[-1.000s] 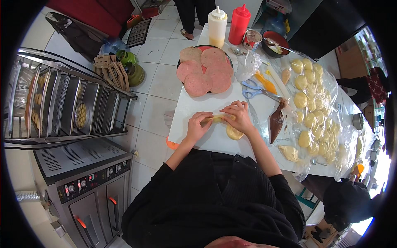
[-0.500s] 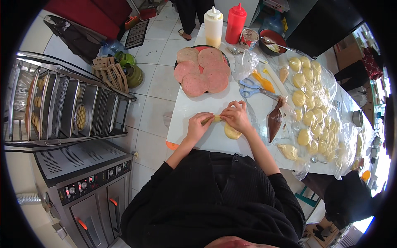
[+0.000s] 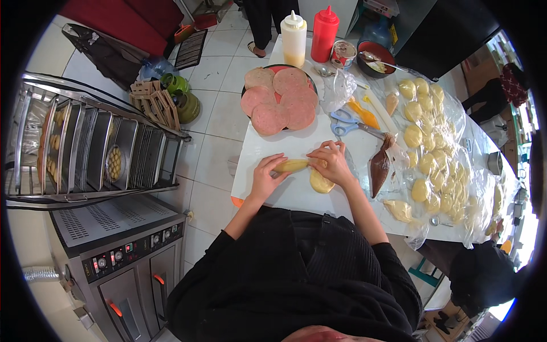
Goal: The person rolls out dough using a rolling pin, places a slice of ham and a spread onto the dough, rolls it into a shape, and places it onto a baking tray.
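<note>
An elongated piece of pale yellow dough (image 3: 292, 165) lies crosswise on the white board (image 3: 256, 148), between my two hands. My left hand (image 3: 268, 178) has its fingers curled round the left end. At the right end, my right hand (image 3: 333, 164) pinches the dough with thumb and fingers; its fingertips partly hide that end. A second, rounder dough piece (image 3: 321, 182) rests on the board just under my right wrist, partly covered by the hand.
Beyond my hands, a plate of round pink meat slices (image 3: 279, 102) stands near two squeeze bottles (image 3: 294, 43). To the right lie blue-handled scissors (image 3: 344, 122), a brown-filled piping bag (image 3: 379, 168) and several dough balls (image 3: 430, 139) under plastic. A tray rack (image 3: 91, 148) and oven (image 3: 125, 245) stand left.
My hands have spread slightly apart along the dough, so more of its middle shows. The left hand has shifted a little left and down, the right hand slightly right.
</note>
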`<action>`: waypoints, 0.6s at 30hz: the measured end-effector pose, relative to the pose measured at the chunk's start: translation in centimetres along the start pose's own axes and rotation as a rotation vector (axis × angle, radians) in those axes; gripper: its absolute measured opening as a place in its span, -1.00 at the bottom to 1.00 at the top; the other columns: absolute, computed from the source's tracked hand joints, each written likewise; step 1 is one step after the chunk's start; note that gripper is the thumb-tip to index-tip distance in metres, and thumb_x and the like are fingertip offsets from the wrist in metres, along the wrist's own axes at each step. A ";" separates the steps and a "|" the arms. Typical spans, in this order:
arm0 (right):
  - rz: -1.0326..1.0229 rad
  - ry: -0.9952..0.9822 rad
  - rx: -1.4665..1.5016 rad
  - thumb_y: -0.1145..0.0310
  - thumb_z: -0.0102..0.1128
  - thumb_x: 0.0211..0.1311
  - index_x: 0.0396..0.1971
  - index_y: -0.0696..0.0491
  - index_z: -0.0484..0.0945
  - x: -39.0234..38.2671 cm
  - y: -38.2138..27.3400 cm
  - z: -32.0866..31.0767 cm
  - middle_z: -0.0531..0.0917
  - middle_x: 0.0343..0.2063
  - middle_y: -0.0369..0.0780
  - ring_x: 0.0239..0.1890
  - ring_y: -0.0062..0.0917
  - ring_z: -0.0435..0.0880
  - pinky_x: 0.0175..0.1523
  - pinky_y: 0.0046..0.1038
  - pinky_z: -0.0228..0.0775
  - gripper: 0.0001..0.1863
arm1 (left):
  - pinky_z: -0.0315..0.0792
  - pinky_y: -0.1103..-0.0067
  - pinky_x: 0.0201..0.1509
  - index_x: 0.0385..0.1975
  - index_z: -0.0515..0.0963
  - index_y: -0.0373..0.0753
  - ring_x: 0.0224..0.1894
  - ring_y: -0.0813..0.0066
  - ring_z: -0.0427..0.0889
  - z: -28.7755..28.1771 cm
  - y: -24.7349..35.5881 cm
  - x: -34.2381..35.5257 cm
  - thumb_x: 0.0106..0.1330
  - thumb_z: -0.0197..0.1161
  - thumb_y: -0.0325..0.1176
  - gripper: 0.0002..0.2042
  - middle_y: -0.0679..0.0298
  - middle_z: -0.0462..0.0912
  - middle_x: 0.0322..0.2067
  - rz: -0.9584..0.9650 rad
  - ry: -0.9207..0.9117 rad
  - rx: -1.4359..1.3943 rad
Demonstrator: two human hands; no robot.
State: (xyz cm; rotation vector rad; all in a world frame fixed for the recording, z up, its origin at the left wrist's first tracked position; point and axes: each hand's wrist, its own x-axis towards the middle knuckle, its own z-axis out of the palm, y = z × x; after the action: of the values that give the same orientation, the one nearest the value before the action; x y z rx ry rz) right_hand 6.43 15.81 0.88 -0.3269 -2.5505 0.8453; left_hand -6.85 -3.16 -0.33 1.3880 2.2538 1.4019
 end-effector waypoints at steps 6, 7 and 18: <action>0.004 -0.125 -0.035 0.31 0.35 -0.08 -0.42 -0.07 0.69 -0.3 1.0 0.8 0.67 -0.42 -0.43 -0.12 -0.50 0.45 0.15 -0.17 -0.05 -0.85 | 0.48 0.50 0.00 -0.18 0.61 -0.18 -0.09 0.31 0.58 -1.8 -0.1 -0.3 -0.14 0.45 -0.48 -0.59 0.25 0.61 -0.13 -0.067 -0.049 0.071; 0.001 -0.127 -0.032 0.31 0.35 -0.08 -0.40 -0.06 0.68 -0.3 0.9 0.3 0.67 -0.40 -0.41 -0.12 -0.50 0.45 0.15 -0.19 -0.04 -0.83 | 0.48 0.50 0.00 -0.18 0.61 -0.18 -0.09 0.31 0.58 -2.0 -0.4 -0.5 -0.14 0.45 -0.48 -0.59 0.25 0.61 -0.13 -0.070 -0.044 0.075; -0.050 -0.190 0.190 0.50 0.28 -0.07 -0.18 0.15 0.57 -0.4 -0.8 0.7 0.63 -0.22 -0.14 -0.18 -0.25 0.57 -0.08 -0.34 0.45 -0.65 | 0.53 0.53 -0.10 -0.24 0.63 -0.21 -0.19 0.32 0.65 -1.0 -1.2 -1.0 -0.12 0.44 -0.51 -0.65 0.20 0.66 -0.22 -0.015 0.007 0.128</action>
State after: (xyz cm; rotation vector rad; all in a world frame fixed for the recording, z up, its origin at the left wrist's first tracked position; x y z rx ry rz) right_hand 6.35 14.68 0.72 -0.1285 -2.6098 1.1382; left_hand -7.55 -4.73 -1.00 1.4023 2.3909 1.2798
